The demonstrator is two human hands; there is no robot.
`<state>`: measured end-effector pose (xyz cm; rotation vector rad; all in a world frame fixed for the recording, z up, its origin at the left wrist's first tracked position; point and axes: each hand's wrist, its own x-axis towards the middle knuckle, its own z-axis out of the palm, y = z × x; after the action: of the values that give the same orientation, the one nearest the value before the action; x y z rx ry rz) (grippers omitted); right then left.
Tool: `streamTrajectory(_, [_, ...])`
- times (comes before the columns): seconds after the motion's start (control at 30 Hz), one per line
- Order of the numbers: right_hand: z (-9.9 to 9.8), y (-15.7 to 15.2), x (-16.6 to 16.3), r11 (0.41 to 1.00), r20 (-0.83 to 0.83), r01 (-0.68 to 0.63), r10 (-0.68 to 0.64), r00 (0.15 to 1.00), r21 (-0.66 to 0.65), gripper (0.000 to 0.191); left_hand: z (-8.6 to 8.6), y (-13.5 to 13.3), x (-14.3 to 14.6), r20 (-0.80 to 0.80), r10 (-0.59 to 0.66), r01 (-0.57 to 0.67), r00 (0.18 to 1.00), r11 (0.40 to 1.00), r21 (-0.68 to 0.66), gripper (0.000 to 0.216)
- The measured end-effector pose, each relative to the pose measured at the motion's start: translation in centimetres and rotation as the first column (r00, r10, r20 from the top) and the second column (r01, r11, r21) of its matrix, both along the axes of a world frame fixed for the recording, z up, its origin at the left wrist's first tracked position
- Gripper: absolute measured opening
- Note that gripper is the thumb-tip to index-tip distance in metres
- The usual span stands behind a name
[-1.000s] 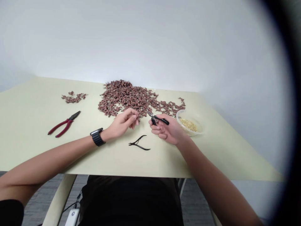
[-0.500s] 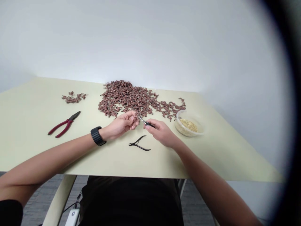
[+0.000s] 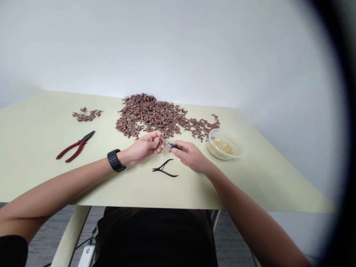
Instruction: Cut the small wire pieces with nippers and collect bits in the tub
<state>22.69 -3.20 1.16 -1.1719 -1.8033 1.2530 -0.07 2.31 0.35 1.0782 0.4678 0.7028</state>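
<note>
At mid-frame, the right hand [image 3: 191, 157], gripping pliers [image 3: 170, 144], had moved their tips to the brown piece [image 3: 161, 137] the left hand [image 3: 144, 148] pinched.

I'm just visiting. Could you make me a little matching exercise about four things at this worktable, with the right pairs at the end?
1. Red-handled pliers
2. Plastic bowl
3. Small black nippers
4. Right hand

A. Contains gold-coloured bits
B. Grips a slim tool pointing at the left hand
C. Lies nearest the person's left forearm's watch band, on its far left side
D. Lies between the two forearms

Pairs: 1-C, 2-A, 3-D, 4-B
</note>
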Motion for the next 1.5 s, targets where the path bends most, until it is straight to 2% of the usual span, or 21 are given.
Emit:
streamTrajectory(0.2, [0.0,0.0,0.1,0.999,0.006,0.008,-0.009,1.0,0.038,0.033,0.1,-0.2,0.1,-0.02,-0.003,0.003,1.0,1.0,0.029,0.019])
streamTrajectory(0.3, [0.3,0.0,0.1,0.987,0.068,0.037,-0.048,0.997,0.154,0.03,-0.1,0.0,0.2,-0.07,0.101,-0.093,0.992,0.989,0.111,0.017])
streamTrajectory(0.4, [0.5,0.0,0.1,0.955,0.166,0.079,-0.131,0.977,0.287,0.027,-0.4,0.5,0.0,-0.134,0.193,-0.176,0.972,0.976,0.129,0.027])
streamTrajectory(0.5, [0.4,0.0,0.1,0.921,0.25,0.071,-0.177,0.952,0.383,0.024,-0.4,0.9,-0.4,-0.172,0.096,-0.082,0.981,0.993,0.083,0.042])
streamTrajectory(0.57, [0.3,0.1,0.1,0.907,0.284,0.041,-0.175,0.943,0.42,0.023,-0.3,0.9,-0.5,-0.176,0.058,-0.038,0.983,0.993,0.115,0.05])
streamTrajectory(0.7, [0.1,0.1,0.0,0.915,0.289,0.042,-0.17,0.942,0.402,0.022,-0.6,0.8,-0.3,-0.182,0.128,-0.07,0.975,0.953,0.295,0.05])
streamTrajectory(0.83, [0.0,0.1,-0.2,0.953,0.227,0.042,-0.115,0.967,0.301,0.024,-0.8,0.7,-0.3,-0.225,0.254,-0.12,0.941,0.869,0.48,0.051])
streamTrajectory(0.9, [-0.1,0.1,-0.3,0.984,0.147,0.032,-0.058,0.987,0.174,0.028,-0.8,0.9,-0.6,-0.258,0.325,-0.108,0.91,0.785,0.611,0.049])
streamTrajectory(0.93, [-0.1,0.1,-0.2,0.998,0.088,0.022,-0.027,0.996,0.065,0.031,-0.8,1.0,-1.0,-0.275,0.376,-0.079,0.885,0.703,0.707,0.046])
streamTrajectory(0.97, [0.0,0.1,-0.2,0.998,0.017,-0.004,0.005,1.0,-0.07,0.034,-0.9,1.3,-1.3,-0.284,0.43,-0.027,0.857,0.589,0.808,0.044])
streamTrajectory(1.0, [0.0,0.1,-0.1,0.976,-0.065,-0.047,0.034,0.997,-0.214,0.036,-0.9,1.5,-1.7,-0.28,0.483,0.042,0.83,0.446,0.894,0.043])
streamTrajectory(1.07, [0.2,0.2,0.1,0.879,-0.226,-0.164,0.066,0.972,-0.448,0.038,-0.9,2.0,-2.3,-0.235,0.542,0.169,0.807,0.169,0.971,0.045])
streamTrajectory(1.1, [0.3,0.2,0.2,0.83,-0.289,-0.218,0.071,0.955,-0.514,0.039,-0.9,2.1,-2.4,-0.218,0.551,0.208,0.806,0.082,0.975,0.047])
streamTrajectory(1.13, [0.3,0.3,0.3,0.797,-0.335,-0.253,0.068,0.94,-0.548,0.039,-0.9,2.2,-2.5,-0.211,0.558,0.223,0.803,0.048,0.974,0.048])
streamTrajectory(1.17, [0.3,0.3,0.3,0.785,-0.36,-0.266,0.059,0.931,-0.56,0.039,-0.9,2.2,-2.4,-0.217,0.567,0.22,0.794,0.066,0.973,0.047])
streamTrajectory(1.2, [0.2,0.4,0.3,0.796,-0.362,-0.252,0.044,0.931,-0.551,0.039,-0.8,2.1,-2.3,-0.236,0.573,0.196,0.785,0.131,0.972,0.045])
streamTrajectory(1.27, [-0.2,0.6,0.3,0.874,-0.292,-0.148,0.007,0.956,-0.462,0.038,-0.6,1.8,-1.8,-0.306,0.53,0.113,0.791,0.365,0.924,0.039])
streamTrajectory(1.33, [-0.7,0.8,0.3,0.973,-0.135,0.012,-0.044,0.99,-0.231,0.036,-0.5,1.5,-1.2,-0.362,0.394,0.038,0.845,0.63,0.775,0.036])
streamTrajectory(1.37, [-0.8,0.9,0.3,0.994,-0.044,0.074,-0.078,0.996,-0.077,0.035,-0.4,1.3,-1.0,-0.365,0.31,0.025,0.878,0.731,0.682,0.036])
streamTrajectory(1.43, [-1.0,0.9,0.2,0.973,0.1,0.125,-0.146,0.984,0.194,0.03,-0.4,1.2,-0.7,-0.334,0.183,0.023,0.924,0.848,0.529,0.036])
streamTrajectory(1.5, [-1.1,0.8,0.2,0.937,0.184,0.107,-0.175,0.967,0.332,0.026,-0.5,1.2,-0.6,-0.302,0.12,0.029,0.946,0.894,0.447,0.036])
